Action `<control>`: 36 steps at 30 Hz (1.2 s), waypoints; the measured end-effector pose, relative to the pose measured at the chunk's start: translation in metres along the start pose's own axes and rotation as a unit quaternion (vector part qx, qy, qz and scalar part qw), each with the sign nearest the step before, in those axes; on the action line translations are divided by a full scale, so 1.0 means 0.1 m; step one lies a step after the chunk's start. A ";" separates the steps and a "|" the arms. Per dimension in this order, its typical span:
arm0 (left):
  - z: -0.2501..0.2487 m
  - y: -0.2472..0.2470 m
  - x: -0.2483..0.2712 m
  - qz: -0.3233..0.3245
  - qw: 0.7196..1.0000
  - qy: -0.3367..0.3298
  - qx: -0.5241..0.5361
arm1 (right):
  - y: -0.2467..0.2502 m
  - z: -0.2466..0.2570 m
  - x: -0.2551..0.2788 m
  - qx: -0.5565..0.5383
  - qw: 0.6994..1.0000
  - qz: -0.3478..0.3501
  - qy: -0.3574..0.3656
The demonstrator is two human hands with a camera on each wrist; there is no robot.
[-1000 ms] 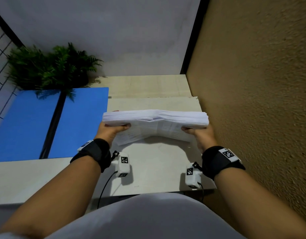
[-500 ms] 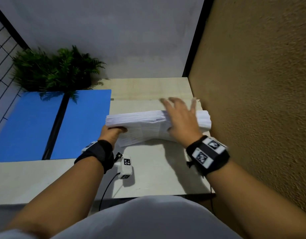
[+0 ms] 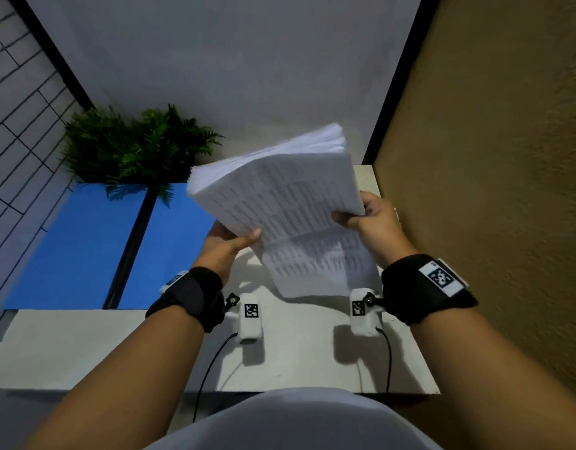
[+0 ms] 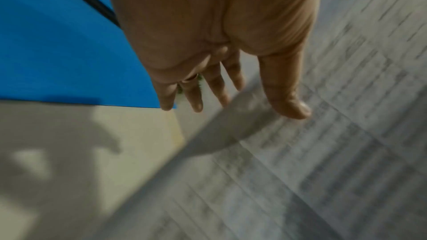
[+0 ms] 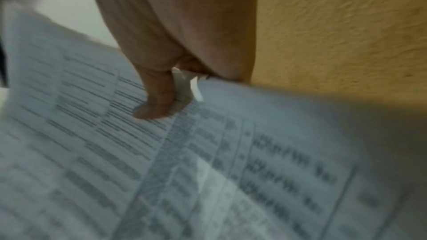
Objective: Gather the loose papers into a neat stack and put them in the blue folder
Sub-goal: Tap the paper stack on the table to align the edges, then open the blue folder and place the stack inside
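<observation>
Papers (image 3: 289, 203) — print blurred, left hand (image 3: 223, 246) fingers hidden behind

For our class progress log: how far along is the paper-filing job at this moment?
Done: the papers are gathered into one stack. In hand: left hand and right hand hold it tilted above the table. Left: laying it in the open blue folder and closing it.

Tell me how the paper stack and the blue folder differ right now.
The paper stack is white with printed lines; the blue folder is plain blue with a black spine. The paper stack is tilted up in the air, gripped by the left hand and right hand; the blue folder lies open and flat on the table. Neither holds the other yet.
</observation>
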State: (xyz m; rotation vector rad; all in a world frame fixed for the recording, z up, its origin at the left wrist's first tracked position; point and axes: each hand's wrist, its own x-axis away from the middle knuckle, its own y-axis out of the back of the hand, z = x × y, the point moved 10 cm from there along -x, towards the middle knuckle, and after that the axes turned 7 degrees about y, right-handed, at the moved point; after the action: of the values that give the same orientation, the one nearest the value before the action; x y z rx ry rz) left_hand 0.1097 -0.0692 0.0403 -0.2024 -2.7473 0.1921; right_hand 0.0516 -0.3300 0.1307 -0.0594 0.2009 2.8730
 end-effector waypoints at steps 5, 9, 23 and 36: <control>-0.55 -0.38 0.12 0.005 0.997 -0.077 -0.032 | 0.07 -0.30 0.15 -0.079 0.993 -0.070 -0.043; -0.73 -0.50 0.20 0.013 0.992 -0.112 -0.053 | 0.15 -0.17 0.25 -0.057 0.992 -0.108 -0.011; -0.58 -0.47 0.17 -0.029 0.995 -0.080 -0.057 | 0.17 0.31 0.38 0.075 0.972 -0.170 0.146; -0.29 -0.14 0.02 -0.049 0.995 0.012 0.084 | -0.14 -0.50 0.24 -0.079 0.991 0.022 -0.110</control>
State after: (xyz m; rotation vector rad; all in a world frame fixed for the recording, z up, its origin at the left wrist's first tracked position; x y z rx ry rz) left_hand 0.1172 -0.0796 0.0702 -0.0251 -2.6920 0.3900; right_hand 0.0335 -0.3173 0.0781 0.2347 -0.0678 2.9038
